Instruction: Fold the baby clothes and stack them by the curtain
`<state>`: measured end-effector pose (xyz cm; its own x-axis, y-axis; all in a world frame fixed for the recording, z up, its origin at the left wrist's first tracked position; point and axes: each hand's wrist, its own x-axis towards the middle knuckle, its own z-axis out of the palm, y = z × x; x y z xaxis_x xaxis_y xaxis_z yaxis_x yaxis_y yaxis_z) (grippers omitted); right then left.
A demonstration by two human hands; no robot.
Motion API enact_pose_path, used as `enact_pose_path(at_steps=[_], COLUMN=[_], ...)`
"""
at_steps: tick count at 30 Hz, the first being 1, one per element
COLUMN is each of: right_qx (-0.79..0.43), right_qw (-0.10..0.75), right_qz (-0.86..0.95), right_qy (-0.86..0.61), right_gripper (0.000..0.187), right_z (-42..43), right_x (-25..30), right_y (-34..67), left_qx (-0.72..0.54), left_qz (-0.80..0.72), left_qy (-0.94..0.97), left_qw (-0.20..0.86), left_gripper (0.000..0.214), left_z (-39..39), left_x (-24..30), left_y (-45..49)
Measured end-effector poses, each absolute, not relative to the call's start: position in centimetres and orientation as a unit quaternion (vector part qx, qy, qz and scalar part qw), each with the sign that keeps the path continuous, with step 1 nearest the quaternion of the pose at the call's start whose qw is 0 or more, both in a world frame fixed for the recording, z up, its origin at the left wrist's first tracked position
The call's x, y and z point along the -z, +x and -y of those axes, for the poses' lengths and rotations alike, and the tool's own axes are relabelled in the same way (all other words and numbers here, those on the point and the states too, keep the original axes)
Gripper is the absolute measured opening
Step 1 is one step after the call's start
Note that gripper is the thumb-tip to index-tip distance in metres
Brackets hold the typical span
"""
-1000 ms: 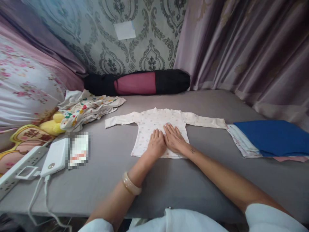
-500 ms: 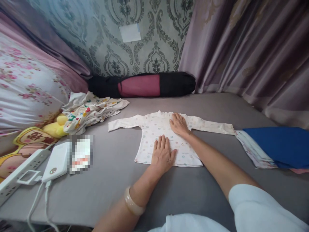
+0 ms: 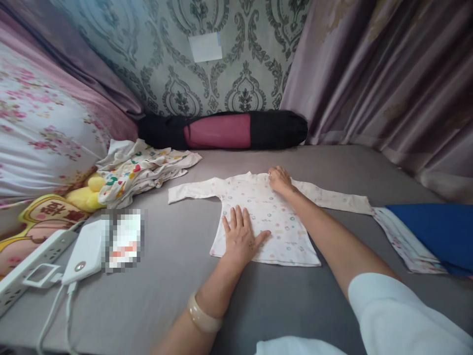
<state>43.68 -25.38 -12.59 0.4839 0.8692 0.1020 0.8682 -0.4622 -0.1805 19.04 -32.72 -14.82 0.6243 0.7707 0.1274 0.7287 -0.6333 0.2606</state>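
A small white long-sleeved baby shirt (image 3: 266, 212) with coloured dots lies spread flat on the grey bed (image 3: 177, 296), sleeves out to both sides. My left hand (image 3: 240, 236) rests flat on its lower left part, fingers stretched and apart. My right hand (image 3: 280, 180) reaches to the neckline at the far edge, where its fingers curl in on the collar. A pale bangle sits on my left wrist.
A heap of patterned clothes (image 3: 142, 167) lies at the back left beside a yellow plush toy (image 3: 84, 195). A black and maroon roll bag (image 3: 225, 130) runs along the wall. Power strip (image 3: 33, 256) and white power bank (image 3: 83, 251) at left. Folded blue cloth (image 3: 436, 229) at right.
My right hand has slid from the shirt's middle up to the neckline and curled there. My left hand has shifted slightly left on the lower part.
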Motion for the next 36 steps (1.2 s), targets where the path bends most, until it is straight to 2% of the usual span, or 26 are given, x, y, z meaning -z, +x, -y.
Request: enact_pose_path(at_steps=[5,12,20,31,36], right_qx=[0.006,0.016,-0.055,0.027,0.021], right_qw=[0.131,0.141,0.1,0.137,0.171], right_qz=[0.485,0.515,0.543,0.525,0.594], right_qy=[-0.865,-0.846,-0.832,-0.84,-0.786], right_gripper=[0.04,0.04,0.033,0.041,0.046], right_z=[25.5,24.4,21.5,21.3,24.2], right_x=[13.0,10.9,10.8,13.1,13.9], right_y=[43.5,39.4,36.3,35.1,35.5], left_qx=[-0.09,-0.114,-0.088,-0.06,-0.037], left_qz=[-0.431,-0.428,-0.438,-0.443,-0.445], left_qy=[0.893,0.892,0.892,0.893,0.893], left_qw=[0.092,0.087,0.063,0.058,0.057], left_gripper=[0.099,0.098,0.096,0.095,0.094], left_z=[33.0,32.9,32.9,32.9,32.9], left_x=[14.6,14.7,14.3,14.2,13.8], left_y=[19.4,19.3,19.1,19.2,19.3])
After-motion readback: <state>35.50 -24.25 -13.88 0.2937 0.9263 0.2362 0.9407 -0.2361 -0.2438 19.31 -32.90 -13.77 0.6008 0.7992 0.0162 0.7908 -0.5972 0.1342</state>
